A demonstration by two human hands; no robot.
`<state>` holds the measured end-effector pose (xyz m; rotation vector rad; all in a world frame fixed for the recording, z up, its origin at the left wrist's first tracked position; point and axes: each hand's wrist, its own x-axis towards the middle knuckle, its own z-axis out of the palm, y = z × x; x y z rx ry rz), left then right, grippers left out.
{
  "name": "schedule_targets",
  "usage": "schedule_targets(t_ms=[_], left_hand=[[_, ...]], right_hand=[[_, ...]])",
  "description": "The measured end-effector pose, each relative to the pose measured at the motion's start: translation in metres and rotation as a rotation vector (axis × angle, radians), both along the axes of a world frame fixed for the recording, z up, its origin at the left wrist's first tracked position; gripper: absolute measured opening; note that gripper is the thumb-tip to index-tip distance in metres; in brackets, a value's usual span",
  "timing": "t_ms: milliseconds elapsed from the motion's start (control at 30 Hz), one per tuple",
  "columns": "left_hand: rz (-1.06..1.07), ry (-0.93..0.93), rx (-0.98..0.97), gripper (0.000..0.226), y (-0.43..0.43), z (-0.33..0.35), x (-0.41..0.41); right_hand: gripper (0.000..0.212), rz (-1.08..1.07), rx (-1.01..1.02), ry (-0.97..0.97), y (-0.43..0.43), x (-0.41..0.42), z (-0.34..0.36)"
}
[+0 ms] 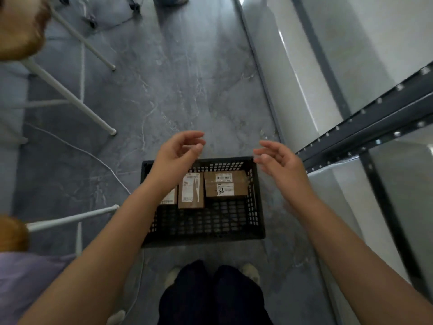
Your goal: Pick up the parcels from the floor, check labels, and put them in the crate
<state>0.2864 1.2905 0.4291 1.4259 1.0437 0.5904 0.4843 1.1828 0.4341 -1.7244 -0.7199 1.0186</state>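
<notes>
A black perforated crate [203, 240] stands on the grey floor just in front of my feet. Three brown cardboard parcels with white labels lie in its far half: a wide one [226, 184] at the right, an upright narrow one [191, 192] in the middle, and one [169, 198] at the left, mostly hidden by my left forearm. My left hand [179, 150] hovers above the crate's far left corner, fingers loosely curled, holding nothing. My right hand [277, 158] hovers above the far right corner, fingers spread, empty. No parcel is visible on the floor.
White table legs [70, 97] and a white cable [98, 160] lie to the left. A dark metal shelf frame [365, 134] and a pale wall run along the right. Another person's purple sleeve [28, 277] sits at lower left. Chair castors [91, 21] stand far back.
</notes>
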Motion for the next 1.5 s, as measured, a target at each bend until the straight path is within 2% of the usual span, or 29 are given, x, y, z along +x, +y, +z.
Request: schedule_targets(t_ms=[233, 367, 567, 700, 967, 1167, 1300, 1500], left_hand=[[-0.084, -0.020, 0.166, 0.025, -0.007, 0.228, -0.006], [-0.045, -0.071, 0.260, 0.025, -0.019, 0.341, -0.013], [-0.070, -0.156, 0.449, 0.022, -0.051, 0.456, -0.005], [-0.058, -0.230, 0.495, 0.023, -0.068, 0.489, 0.004], [-0.091, -0.279, 0.523, 0.025, -0.086, 0.509, 0.031], [-0.184, -0.347, 0.567, 0.026, -0.095, 0.500, 0.048], [-0.284, -0.316, 0.663, 0.025, -0.073, 0.528, 0.044], [-0.369, -0.353, 0.761, 0.025, -0.045, 0.555, 0.062]], right_hand=[[0.027, 0.019, 0.111, -0.016, -0.011, -0.013, 0.216], [0.024, 0.076, 0.227, -0.078, -0.019, -0.009, 0.331], [0.024, 0.078, 0.429, -0.179, -0.044, -0.005, 0.439], [0.025, 0.097, 0.499, -0.243, -0.059, -0.002, 0.470], [0.024, 0.079, 0.567, -0.301, -0.090, 0.021, 0.498], [0.022, -0.023, 0.612, -0.327, -0.101, 0.027, 0.500], [0.022, -0.057, 0.579, -0.465, -0.098, 0.024, 0.529], [0.025, -0.271, 0.625, -0.551, -0.104, 0.002, 0.557]])
